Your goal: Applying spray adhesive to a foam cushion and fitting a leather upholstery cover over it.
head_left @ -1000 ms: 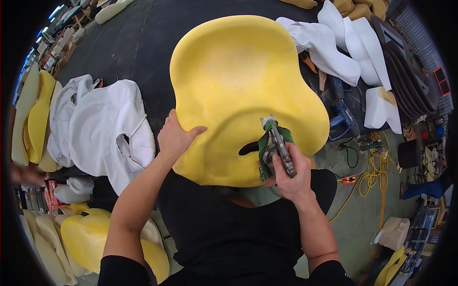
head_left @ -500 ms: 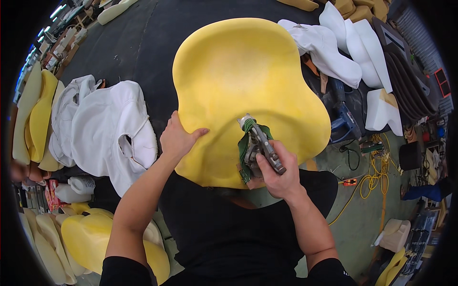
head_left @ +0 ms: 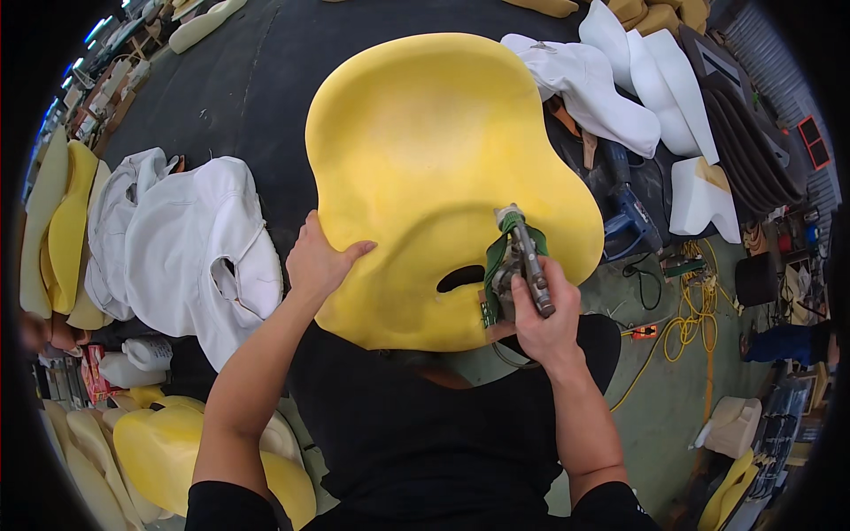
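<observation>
A large yellow moulded foam seat cushion (head_left: 434,159) lies in front of me, with a dark oval opening near its close edge. My left hand (head_left: 320,264) grips its left rim, thumb on the top surface and the fingers partly hidden at the edge. In my right hand (head_left: 549,314), fingers closed round it, is a metal spray gun (head_left: 529,252) with green wrapping. The gun is over the right, near part of the foam, its nozzle pointing away from me.
White fitted covers (head_left: 190,239) lie left of the foam, and another white cover (head_left: 602,97) is at its upper right. A blue power tool (head_left: 630,217) rests on the black table at right. A yellow cord (head_left: 699,310) lies coiled on the floor. More yellow foam cushions (head_left: 159,447) are stacked at lower left.
My right hand has carried the spray gun to the right across the foam, exposing the oval opening. My left hand keeps its place on the rim.
</observation>
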